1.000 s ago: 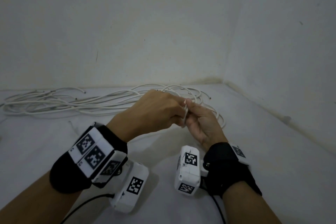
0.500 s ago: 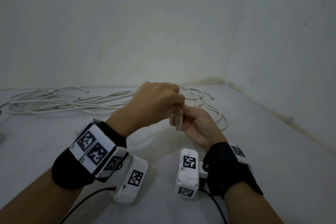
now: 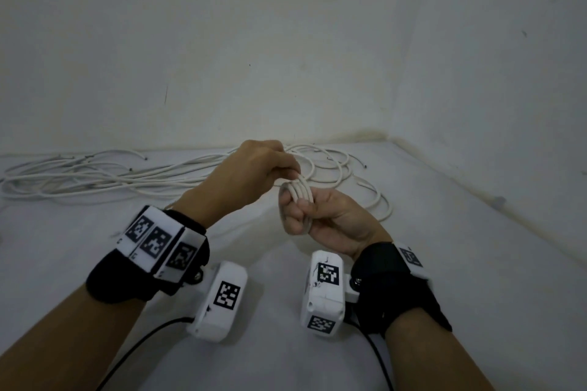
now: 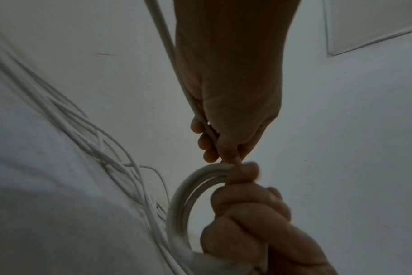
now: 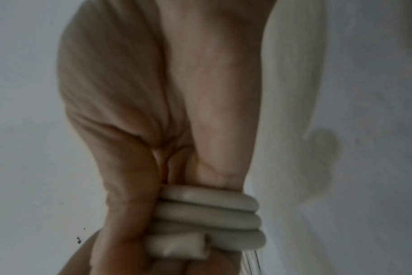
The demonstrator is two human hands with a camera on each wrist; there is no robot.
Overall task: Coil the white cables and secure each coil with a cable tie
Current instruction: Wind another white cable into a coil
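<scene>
Just right of the frame's centre in the head view, the right hand [image 3: 330,216] is closed around a small coil of white cable [image 3: 298,192], four or so turns stacked side by side, held upright with its fingers curled through the loop. The right wrist view shows the same turns lying tight against the palm, with a short stub of cable end [image 5: 176,246] below them. The left hand [image 3: 254,168] reaches in from the left, its fingertips pinching the top of the coil, and in the left wrist view a loose strand [image 4: 167,42] runs up along its palm under the curled fingers. Behind both hands, a long tangle of loose white cables [image 3: 104,174] sprawls across the white bench [image 3: 476,263] from the left edge to the far corner by the wall.
</scene>
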